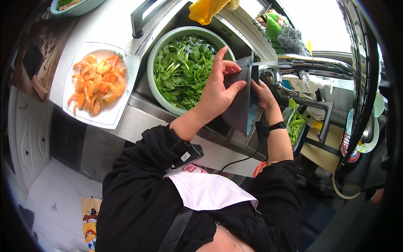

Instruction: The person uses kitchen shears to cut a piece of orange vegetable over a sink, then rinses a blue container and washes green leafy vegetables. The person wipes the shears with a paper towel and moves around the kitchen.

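Observation:
A dark grey plastic basin (237, 102) is tipped on its side over the sink, beside the running faucet (315, 66). My left hand (220, 77) is against its outer side, thumb and lower fingers touching it, index finger raised. My right hand (263, 94) grips the basin from the rim side; some of its fingers are hidden behind it. Just left of the basin, in the sink, a pale green tub (151, 80) holds leafy greens (184, 67) in water. Cooked peeled shrimp (97, 82) lie heaped on a white squarish plate (118, 118) on the counter.
A yellow cloth (206, 11) hangs at the sink's back edge. Steel wool (291, 37) sits in a wire rack by the window. More greens (296, 121) fill a basket at right, near a black dish rack (327, 116). A dark cable (242, 160) runs to my right wrist.

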`<control>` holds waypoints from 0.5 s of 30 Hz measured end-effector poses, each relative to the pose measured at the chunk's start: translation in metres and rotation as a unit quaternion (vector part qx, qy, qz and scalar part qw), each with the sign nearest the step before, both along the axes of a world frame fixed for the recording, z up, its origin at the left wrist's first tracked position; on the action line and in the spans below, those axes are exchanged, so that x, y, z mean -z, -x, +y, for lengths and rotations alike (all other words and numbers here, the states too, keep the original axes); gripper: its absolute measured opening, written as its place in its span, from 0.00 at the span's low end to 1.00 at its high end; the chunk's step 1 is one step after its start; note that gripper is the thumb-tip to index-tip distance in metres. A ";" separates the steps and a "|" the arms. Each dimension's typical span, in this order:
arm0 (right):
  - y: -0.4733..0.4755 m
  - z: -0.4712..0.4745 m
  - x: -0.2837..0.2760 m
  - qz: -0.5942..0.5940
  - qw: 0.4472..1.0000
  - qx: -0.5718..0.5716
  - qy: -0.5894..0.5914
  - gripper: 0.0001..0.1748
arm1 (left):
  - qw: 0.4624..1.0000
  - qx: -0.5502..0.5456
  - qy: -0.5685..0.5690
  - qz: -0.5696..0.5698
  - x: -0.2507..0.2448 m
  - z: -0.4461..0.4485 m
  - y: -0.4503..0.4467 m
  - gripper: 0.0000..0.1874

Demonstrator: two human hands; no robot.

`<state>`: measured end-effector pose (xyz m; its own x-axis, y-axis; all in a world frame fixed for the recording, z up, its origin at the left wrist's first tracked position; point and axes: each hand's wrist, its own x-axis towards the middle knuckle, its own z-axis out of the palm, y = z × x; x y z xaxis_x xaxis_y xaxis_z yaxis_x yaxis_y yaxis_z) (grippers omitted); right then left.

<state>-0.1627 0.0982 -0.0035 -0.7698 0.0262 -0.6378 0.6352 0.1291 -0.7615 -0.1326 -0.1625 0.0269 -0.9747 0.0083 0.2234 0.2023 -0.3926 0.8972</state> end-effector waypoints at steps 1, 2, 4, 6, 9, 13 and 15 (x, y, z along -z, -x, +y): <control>0.000 0.000 -0.001 0.003 1.000 0.004 -0.017 0.15 | 1.000 0.013 -0.017 -0.007 0.001 0.000 0.000 0.44; 0.000 0.001 -0.002 0.009 1.000 0.005 -0.012 0.15 | 0.999 0.018 -0.032 -0.010 0.003 0.001 0.000 0.43; 0.000 0.004 -0.004 0.024 0.999 0.003 -0.030 0.15 | 0.997 0.039 -0.050 -0.031 0.008 0.002 0.001 0.39; -0.001 0.009 -0.007 0.048 0.998 0.003 -0.043 0.15 | 0.993 0.073 -0.055 -0.069 0.018 0.001 0.005 0.34; -0.005 0.016 -0.008 0.093 0.985 -0.014 -0.148 0.17 | 0.997 0.021 0.027 -0.071 0.038 -0.001 0.019 0.16; -0.015 0.023 -0.011 0.163 0.953 -0.030 -0.253 0.18 | 0.971 0.084 -0.137 -0.177 0.062 0.000 0.040 0.19; -0.020 0.025 -0.016 0.162 0.935 -0.044 -0.311 0.18 | 0.978 0.101 -0.072 -0.168 0.070 0.000 0.048 0.17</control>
